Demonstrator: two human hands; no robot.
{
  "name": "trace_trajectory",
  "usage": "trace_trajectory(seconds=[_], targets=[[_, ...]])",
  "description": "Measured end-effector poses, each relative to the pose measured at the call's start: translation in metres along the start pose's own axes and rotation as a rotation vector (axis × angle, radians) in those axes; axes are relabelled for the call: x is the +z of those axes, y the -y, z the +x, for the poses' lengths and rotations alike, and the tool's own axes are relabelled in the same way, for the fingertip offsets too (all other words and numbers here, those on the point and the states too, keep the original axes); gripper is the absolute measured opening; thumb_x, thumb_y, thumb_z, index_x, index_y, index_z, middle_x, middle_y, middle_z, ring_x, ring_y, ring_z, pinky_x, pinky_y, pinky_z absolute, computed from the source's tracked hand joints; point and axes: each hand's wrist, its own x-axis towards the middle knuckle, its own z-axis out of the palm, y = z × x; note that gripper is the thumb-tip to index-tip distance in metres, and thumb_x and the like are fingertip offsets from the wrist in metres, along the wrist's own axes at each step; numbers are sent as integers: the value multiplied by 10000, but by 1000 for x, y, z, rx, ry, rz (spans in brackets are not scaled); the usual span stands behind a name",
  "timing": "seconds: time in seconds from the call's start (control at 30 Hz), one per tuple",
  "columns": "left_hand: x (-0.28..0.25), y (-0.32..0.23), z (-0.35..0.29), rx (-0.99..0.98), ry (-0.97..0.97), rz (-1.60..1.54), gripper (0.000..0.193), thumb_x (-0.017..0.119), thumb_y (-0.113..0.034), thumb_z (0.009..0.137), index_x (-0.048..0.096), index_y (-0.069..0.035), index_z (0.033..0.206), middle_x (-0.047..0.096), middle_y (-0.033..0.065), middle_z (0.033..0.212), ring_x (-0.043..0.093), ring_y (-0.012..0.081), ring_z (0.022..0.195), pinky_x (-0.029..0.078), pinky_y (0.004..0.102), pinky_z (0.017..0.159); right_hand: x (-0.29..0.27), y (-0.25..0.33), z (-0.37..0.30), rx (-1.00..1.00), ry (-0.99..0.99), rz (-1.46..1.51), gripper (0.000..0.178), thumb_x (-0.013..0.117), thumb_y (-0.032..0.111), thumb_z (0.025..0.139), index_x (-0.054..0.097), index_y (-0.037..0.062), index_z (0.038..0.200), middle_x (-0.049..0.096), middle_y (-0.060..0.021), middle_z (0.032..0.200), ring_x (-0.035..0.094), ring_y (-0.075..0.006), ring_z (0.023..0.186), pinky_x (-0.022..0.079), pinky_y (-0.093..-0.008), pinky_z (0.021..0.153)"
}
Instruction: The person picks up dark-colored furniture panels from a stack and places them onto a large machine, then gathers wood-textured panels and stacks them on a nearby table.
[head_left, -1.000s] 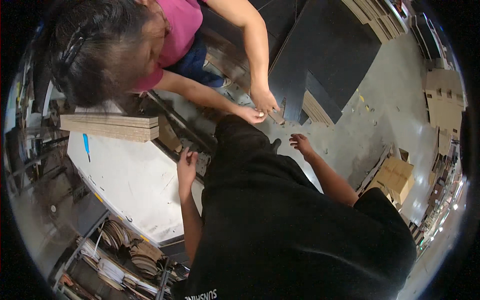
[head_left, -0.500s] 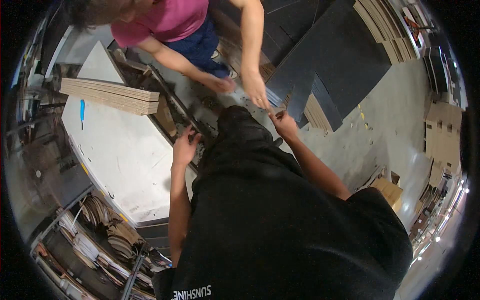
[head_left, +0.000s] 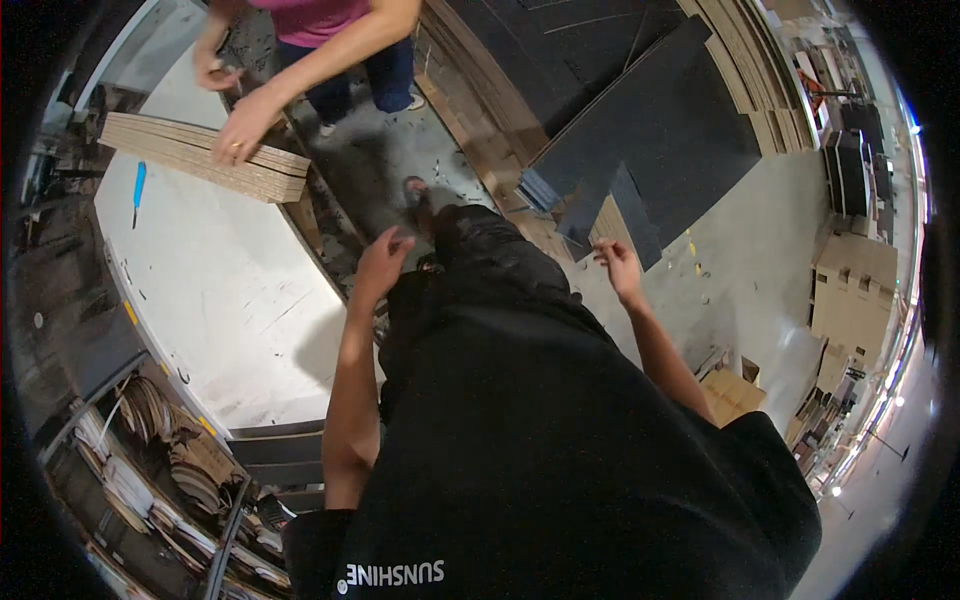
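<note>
My left hand [head_left: 383, 264] is raised beside the white-topped table's right edge, fingers loosely bent and apart, nothing seen in it. Out to the right, my right hand [head_left: 620, 270] hovers by the stack of pale board offcuts [head_left: 609, 224] with its fingers partly spread. I make out nothing in it; whether it touches the offcuts is unclear. On the white tabletop [head_left: 235, 300] lies a stack of chipboard strips [head_left: 180, 158], with a co-worker's hand [head_left: 245, 125] resting on its top. A blue-handled tool, seemingly a utility knife [head_left: 139, 187], lies beside the strips.
Large dark panels [head_left: 670, 130] are stacked at the far right, with narrow dark strips [head_left: 540, 190] at their near corner. A co-worker [head_left: 320, 20] stands beyond the table. Cardboard boxes [head_left: 735, 395] sit on the floor at right. A rack of curved pieces [head_left: 160, 450] stands lower left.
The co-worker's hand has left my right hand and swung left onto the chipboard strips. My right hand has moved slightly right and down; my left hand has risen a little.
</note>
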Motion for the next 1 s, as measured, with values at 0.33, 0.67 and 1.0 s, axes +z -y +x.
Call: trace_trajectory(seconds=[0.33,0.67,1.0], targets=[[78,-176,135,267,381,-437,761,535,-552,1070,482,68,1507,519,191,1560,454,269,1465,309,367,1226,43,125,55,334,44,937,1199,526,791,936,95,-79,1639,174,-246,1722,169,-335,1608,144,-478,1303],[151,-196,154,118,648,-415,977,456,-715,1022,318,57,1606,310,207,1690,279,304,1566,206,403,1276,57,146,74,394,200,1173,1127,459,886,893,316,27,1608,439,-132,1597,405,-301,1468,257,-502,1234],[115,-189,147,-11,771,-489,771,414,-572,1090,439,46,1550,462,232,1597,422,321,1494,293,411,1239,56,-4,81,283,384,1168,583,465,488,1082,516,54,1468,639,-104,1386,631,-250,1211,505,-449,1025]])
